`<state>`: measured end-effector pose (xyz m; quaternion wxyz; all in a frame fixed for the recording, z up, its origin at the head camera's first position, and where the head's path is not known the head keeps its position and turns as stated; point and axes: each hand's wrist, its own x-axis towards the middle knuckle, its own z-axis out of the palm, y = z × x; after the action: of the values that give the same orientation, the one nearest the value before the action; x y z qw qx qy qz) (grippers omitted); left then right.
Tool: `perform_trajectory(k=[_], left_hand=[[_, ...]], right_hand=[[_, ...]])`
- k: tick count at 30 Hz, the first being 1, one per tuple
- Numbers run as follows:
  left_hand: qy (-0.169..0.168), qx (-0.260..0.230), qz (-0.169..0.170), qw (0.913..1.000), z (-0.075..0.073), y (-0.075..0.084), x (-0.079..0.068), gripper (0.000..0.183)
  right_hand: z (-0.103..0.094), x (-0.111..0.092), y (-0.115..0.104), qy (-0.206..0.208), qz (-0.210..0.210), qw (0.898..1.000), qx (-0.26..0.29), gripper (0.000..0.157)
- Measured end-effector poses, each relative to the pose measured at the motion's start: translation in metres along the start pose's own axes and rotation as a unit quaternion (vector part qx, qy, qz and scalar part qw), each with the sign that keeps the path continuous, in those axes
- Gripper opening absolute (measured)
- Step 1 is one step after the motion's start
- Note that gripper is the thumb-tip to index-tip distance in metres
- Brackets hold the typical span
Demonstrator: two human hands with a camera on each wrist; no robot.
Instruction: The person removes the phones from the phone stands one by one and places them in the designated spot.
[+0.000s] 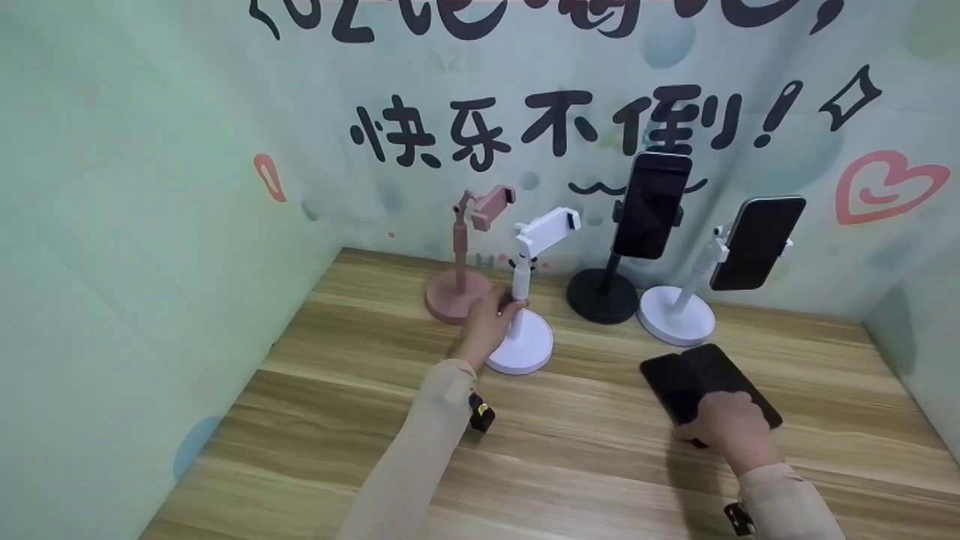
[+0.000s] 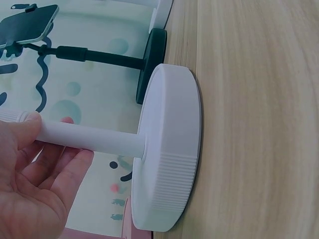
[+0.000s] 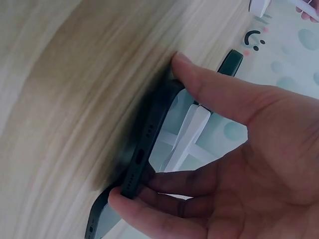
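In the head view, my left hand (image 1: pixel 486 324) grips the stem of a white phone stand (image 1: pixel 529 352), whose cradle (image 1: pixel 550 231) is bare. The left wrist view shows thumb and fingers around the white stem (image 2: pixel 94 137), above its thick round base (image 2: pixel 174 124) on the table. My right hand (image 1: pixel 729 421) holds the near end of a dark smartphone (image 1: pixel 670 381). Seen from the right wrist, the thumb is at one corner of this phone (image 3: pixel 142 149), with fingers at the other side. A second dark smartphone (image 1: pixel 721 367) lies alongside, to its right.
Behind the left hand stands a pink phone stand (image 1: pixel 454 300). A black stand (image 1: pixel 600 296) and another white stand (image 1: pixel 675 319) each carry a phone, farther right. A printed curtain (image 1: pixel 420 210) hangs behind the wood-grain table (image 1: pixel 345 337), with a pale side panel (image 1: pixel 150 262) at left.
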<state>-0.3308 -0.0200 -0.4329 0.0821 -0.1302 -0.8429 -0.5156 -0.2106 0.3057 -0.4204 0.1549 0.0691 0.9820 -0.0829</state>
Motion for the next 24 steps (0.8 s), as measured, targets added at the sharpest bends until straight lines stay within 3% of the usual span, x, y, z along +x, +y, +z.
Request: perform_trajectory(k=[5, 13, 24], left_hand=[[0.001, -0.002, 0.002, 1.0000, -0.001, 0.001, 0.000, 0.028], [-0.001, -0.009, -0.009, 0.9999, -0.001, 0.001, 0.001, 0.027], [-0.002, -0.017, -0.005, 0.9998, 0.001, -0.001, 0.001, 0.026]], right_hand=[[0.003, 0.001, 0.004, 0.008, -0.020, 1.000, 0.000, 0.073], [0.006, 0.003, 0.010, -0.014, -0.038, 0.999, -0.010, 0.088], [0.005, 0.001, 0.014, -0.008, -0.010, 1.000, 0.001, 0.103]])
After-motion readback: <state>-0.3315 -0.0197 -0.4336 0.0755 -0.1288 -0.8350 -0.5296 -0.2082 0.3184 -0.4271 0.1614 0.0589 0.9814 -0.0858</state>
